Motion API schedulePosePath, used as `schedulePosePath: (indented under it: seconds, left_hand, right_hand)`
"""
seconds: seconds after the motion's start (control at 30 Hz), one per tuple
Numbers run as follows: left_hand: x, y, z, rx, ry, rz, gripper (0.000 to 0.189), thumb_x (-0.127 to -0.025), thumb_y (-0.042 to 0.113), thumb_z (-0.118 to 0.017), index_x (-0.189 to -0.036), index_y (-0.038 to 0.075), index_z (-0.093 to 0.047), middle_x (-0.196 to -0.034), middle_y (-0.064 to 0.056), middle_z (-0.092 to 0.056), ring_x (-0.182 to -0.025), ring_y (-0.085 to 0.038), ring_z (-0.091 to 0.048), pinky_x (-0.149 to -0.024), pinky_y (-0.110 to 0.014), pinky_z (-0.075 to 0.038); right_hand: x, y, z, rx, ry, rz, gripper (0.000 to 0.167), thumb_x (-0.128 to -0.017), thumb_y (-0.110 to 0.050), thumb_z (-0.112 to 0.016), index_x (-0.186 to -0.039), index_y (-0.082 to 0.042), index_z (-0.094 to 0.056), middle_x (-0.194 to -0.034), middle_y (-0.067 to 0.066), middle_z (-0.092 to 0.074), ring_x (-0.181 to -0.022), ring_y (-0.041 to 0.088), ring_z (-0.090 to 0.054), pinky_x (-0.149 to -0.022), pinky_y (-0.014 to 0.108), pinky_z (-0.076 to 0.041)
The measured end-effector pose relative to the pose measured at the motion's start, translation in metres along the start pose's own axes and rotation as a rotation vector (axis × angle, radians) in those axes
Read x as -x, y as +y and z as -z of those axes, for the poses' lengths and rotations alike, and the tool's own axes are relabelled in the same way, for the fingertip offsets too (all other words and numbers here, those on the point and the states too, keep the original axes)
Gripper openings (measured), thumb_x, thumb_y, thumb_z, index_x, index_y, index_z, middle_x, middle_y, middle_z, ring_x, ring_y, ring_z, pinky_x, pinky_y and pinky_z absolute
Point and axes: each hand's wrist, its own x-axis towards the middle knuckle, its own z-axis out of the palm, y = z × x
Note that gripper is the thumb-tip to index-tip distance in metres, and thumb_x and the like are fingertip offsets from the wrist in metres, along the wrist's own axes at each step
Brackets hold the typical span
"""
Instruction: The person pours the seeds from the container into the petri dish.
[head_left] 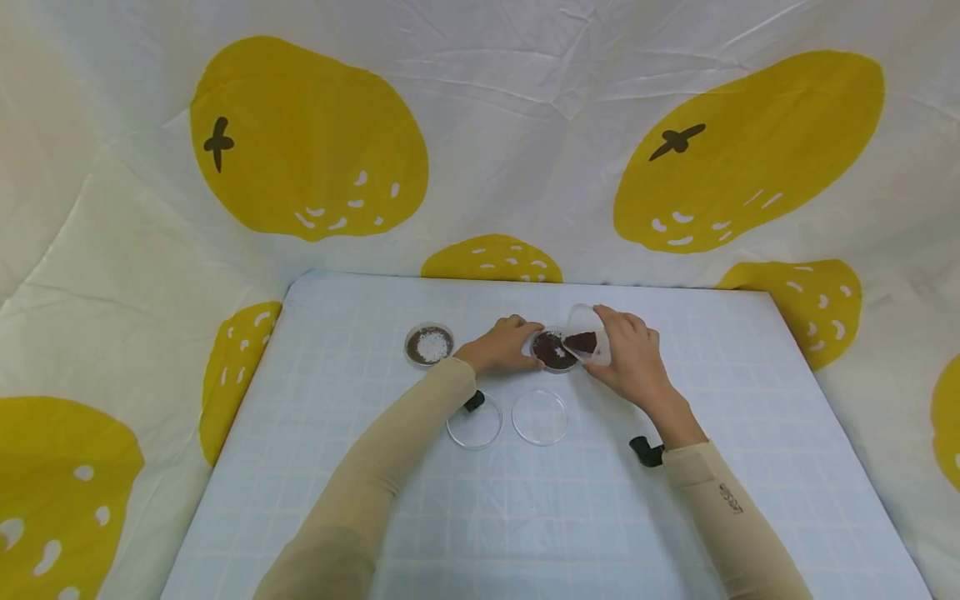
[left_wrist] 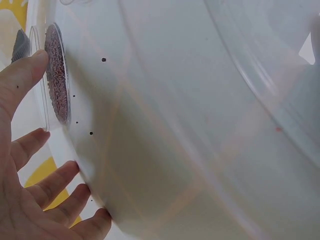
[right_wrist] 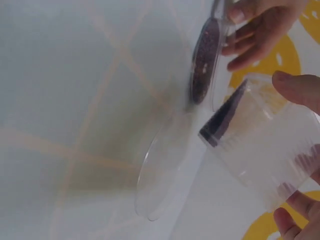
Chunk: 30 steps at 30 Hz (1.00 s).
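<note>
My left hand holds a clear petri dish at its left side, thumb on the near rim and a finger on the far side. Dark reddish-brown granules fill the dish, with some white bits on top in the head view. My right hand grips a clear plastic cup, tilted with its mouth toward the dish. Dark granules lie along the cup's lower side near its mouth. Whether any are falling cannot be seen.
To the left stands another petri dish with brown granules and a white patch. Two clear round lids or dishes lie nearer me, one partly behind my left wrist. Several dark specks dot the pale checked tablecloth.
</note>
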Motion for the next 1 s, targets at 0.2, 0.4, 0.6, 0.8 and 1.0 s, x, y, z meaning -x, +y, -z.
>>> schedulePosePath:
  seconds: [0.2, 0.4, 0.6, 0.8, 1.0]
  left_hand:
    - [-0.001, -0.001, 0.000, 0.007, 0.002, -0.003, 0.076, -0.093, 0.053, -0.067, -0.156, 0.028, -0.034, -0.149, -0.009, -0.037, -0.136, -0.027, -0.036, -0.110, -0.047, -0.038]
    - [-0.004, -0.003, -0.001, -0.007, 0.002, -0.008, 0.077, -0.092, 0.054, -0.066, -0.157, 0.029, -0.032, -0.150, -0.009, -0.036, -0.137, -0.027, -0.034, -0.111, -0.047, -0.037]
    - [-0.006, -0.003, -0.002, 0.006, -0.004, -0.003, 0.077, -0.092, 0.054, -0.067, -0.157, 0.028, -0.033, -0.150, -0.009, -0.036, -0.137, -0.028, -0.035, -0.110, -0.048, -0.037]
    - [-0.005, -0.002, -0.002, 0.009, -0.005, 0.004, 0.077, -0.092, 0.053, -0.067, -0.156, 0.028, -0.034, -0.150, -0.010, -0.036, -0.138, -0.028, -0.034, -0.111, -0.049, -0.036]
    - [-0.002, 0.000, -0.001, 0.008, -0.002, 0.005, 0.076, -0.092, 0.051, -0.068, -0.156, 0.027, -0.034, -0.150, -0.010, -0.036, -0.138, -0.028, -0.034, -0.111, -0.049, -0.036]
  right_hand:
    - [0.003, 0.009, -0.002, -0.105, 0.083, -0.012, 0.092, -0.069, -0.026, -0.092, -0.144, 0.000, -0.045, -0.138, 0.023, -0.054, -0.122, 0.048, -0.047, -0.095, 0.070, -0.036]
    - [0.007, 0.017, -0.003, -0.225, 0.125, -0.029, 0.092, -0.068, -0.021, -0.093, -0.142, 0.005, -0.045, -0.136, 0.026, -0.054, -0.122, 0.047, -0.048, -0.098, 0.066, -0.038]
    - [0.015, 0.019, -0.003, -0.309, 0.096, -0.150, 0.096, -0.073, -0.022, -0.091, -0.149, 0.003, -0.037, -0.142, 0.027, -0.048, -0.124, 0.047, -0.046, -0.096, 0.068, -0.039]
    - [0.021, 0.021, -0.002, -0.345, 0.088, -0.246, 0.098, -0.077, -0.027, -0.088, -0.153, -0.001, -0.032, -0.149, 0.025, -0.041, -0.126, 0.045, -0.046, -0.099, 0.064, -0.042]
    - [0.025, 0.024, -0.004, -0.401, 0.100, -0.290, 0.099, -0.077, -0.026, -0.089, -0.153, -0.001, -0.031, -0.150, 0.024, -0.040, -0.127, 0.045, -0.047, -0.100, 0.059, -0.045]
